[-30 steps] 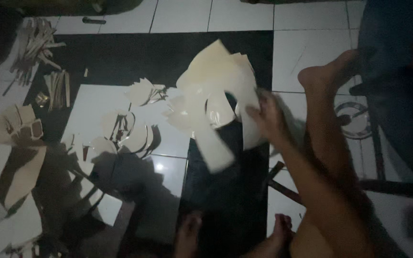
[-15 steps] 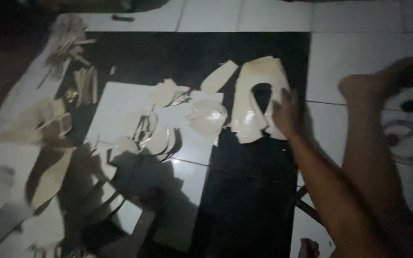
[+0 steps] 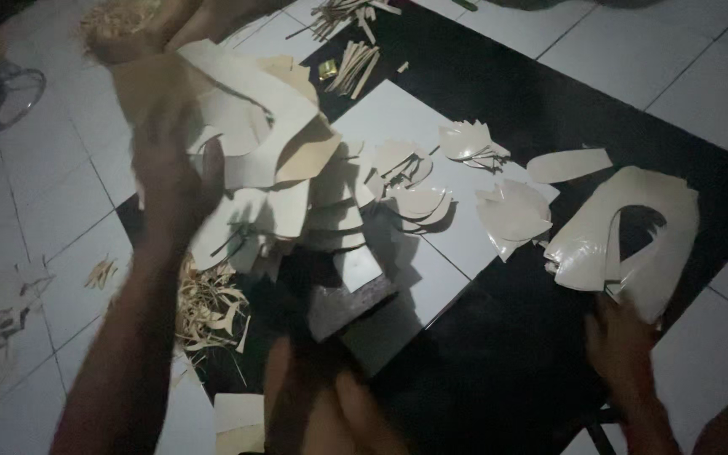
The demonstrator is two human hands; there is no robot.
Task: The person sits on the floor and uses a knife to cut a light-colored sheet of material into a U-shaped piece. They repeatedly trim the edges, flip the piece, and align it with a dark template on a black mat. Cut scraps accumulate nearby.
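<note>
Head view: left hand (image 3: 174, 181) grips cream cut sheets (image 3: 254, 126); right hand (image 3: 625, 345) holds cream stack (image 3: 634, 227).

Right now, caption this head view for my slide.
Left hand lifts cream cut-outs; right hand touches a stack.

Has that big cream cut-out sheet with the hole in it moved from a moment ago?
Cannot tell for sure: the camera swung. The cream cut-out sheet lies on the same black tile beside the right hand as before.

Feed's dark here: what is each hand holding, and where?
Left hand is on the big cream sheet, grip point blurred. Right hand touches the lower edge of the cut-out stack; hold unclear.
</note>
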